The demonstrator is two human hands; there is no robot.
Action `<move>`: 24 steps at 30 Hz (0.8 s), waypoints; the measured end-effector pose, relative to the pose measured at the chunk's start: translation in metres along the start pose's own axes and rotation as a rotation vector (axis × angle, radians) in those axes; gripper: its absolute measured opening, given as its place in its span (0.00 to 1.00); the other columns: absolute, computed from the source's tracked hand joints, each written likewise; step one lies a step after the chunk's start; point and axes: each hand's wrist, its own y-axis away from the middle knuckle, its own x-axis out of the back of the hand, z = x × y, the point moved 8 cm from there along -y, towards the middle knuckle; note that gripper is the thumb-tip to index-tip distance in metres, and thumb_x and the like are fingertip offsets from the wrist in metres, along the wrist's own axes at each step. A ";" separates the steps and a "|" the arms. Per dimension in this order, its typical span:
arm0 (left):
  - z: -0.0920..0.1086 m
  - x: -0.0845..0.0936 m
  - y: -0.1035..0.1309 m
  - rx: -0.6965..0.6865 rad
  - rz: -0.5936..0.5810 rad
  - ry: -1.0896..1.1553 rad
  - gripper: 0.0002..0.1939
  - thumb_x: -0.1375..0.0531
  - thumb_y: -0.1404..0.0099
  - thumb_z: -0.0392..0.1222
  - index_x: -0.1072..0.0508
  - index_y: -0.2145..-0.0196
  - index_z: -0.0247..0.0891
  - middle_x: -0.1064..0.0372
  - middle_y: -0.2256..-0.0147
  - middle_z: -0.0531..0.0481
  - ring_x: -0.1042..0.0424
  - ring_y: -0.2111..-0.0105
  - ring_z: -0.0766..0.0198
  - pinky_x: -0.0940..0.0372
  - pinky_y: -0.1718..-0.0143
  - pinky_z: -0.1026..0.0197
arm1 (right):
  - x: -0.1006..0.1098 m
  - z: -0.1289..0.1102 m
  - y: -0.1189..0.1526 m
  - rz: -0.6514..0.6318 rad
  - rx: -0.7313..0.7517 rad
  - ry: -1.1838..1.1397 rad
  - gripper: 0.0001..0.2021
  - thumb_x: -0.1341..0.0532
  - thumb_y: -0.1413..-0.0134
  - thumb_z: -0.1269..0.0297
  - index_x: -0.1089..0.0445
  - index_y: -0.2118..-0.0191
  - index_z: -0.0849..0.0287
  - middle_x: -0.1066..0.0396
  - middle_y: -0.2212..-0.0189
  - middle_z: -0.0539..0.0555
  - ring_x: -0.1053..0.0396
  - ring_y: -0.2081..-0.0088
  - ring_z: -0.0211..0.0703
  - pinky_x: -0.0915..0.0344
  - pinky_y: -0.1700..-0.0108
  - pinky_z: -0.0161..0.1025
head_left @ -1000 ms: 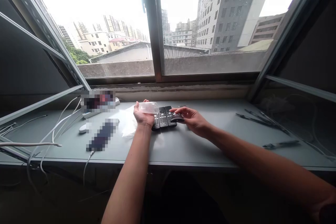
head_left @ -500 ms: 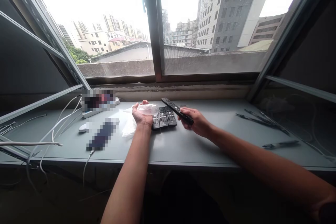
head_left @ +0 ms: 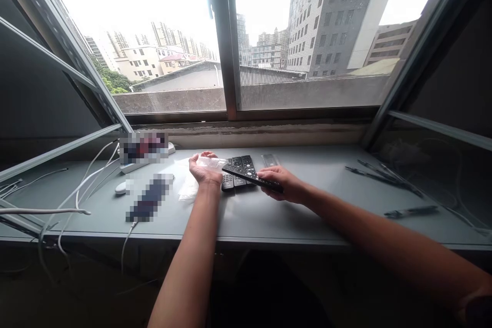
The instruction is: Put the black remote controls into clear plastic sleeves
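Observation:
In my right hand point(head_left: 287, 184) is a black remote control point(head_left: 246, 174), gripped at its near end, its far end pointing left. My left hand point(head_left: 202, 174), palm turned up, holds a clear plastic bag point(head_left: 213, 163) whose right end lies close to the remote's tip. Several more black remote controls point(head_left: 228, 183) lie side by side on the desk, partly covered by the held one. Left of them, beneath my left hand, more thin translucent plastic bags point(head_left: 187, 189) are spread on the surface.
A small clear flat piece point(head_left: 270, 160) lies behind my right hand. Pens point(head_left: 411, 211) are at the right. On the left are a blurred-out phone-like object point(head_left: 151, 197), a white mouse-like object point(head_left: 122, 188), a power strip point(head_left: 171, 148) and white cables point(head_left: 79, 184). Metal shelf frames and a window surround the desk point(head_left: 307, 225).
The remote in my right hand has tipped down and moved left, its tip now close to the bag. My left hand has shifted slightly left and down with the bag.

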 end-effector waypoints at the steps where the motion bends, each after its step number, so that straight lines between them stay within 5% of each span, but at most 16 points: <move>1: 0.000 0.000 0.001 0.001 0.000 -0.002 0.04 0.42 0.31 0.40 0.36 0.62 0.40 0.34 0.68 0.53 0.31 0.75 0.69 0.33 0.71 0.68 | 0.000 0.001 0.000 0.003 -0.009 0.000 0.20 0.27 0.42 0.47 0.28 0.68 0.58 0.26 0.80 0.51 0.44 0.88 0.32 0.55 0.88 0.30; 15: -0.012 -0.012 0.009 0.091 -0.075 0.028 0.04 0.45 0.32 0.39 0.33 0.60 0.39 0.33 0.67 0.50 0.31 0.73 0.67 0.32 0.71 0.66 | -0.003 0.006 -0.002 0.027 -0.052 -0.015 0.21 0.26 0.46 0.45 0.26 0.65 0.59 0.25 0.77 0.53 0.41 0.83 0.32 0.53 0.84 0.29; 20: -0.027 -0.026 0.018 0.151 -0.192 -0.123 0.11 0.39 0.32 0.36 0.26 0.51 0.36 0.25 0.59 0.44 0.19 0.59 0.60 0.22 0.52 0.57 | -0.002 -0.001 -0.003 0.077 0.022 0.010 0.25 0.26 0.44 0.40 0.29 0.59 0.56 0.25 0.76 0.49 0.41 0.84 0.32 0.52 0.85 0.28; 24: -0.050 -0.033 0.033 0.259 -0.367 -0.407 0.15 0.34 0.29 0.36 0.25 0.45 0.37 0.21 0.46 0.39 0.19 0.44 0.52 0.26 0.38 0.50 | 0.004 -0.012 -0.001 0.169 0.169 0.143 0.28 0.29 0.40 0.38 0.32 0.51 0.56 0.23 0.74 0.48 0.37 0.85 0.34 0.48 0.87 0.30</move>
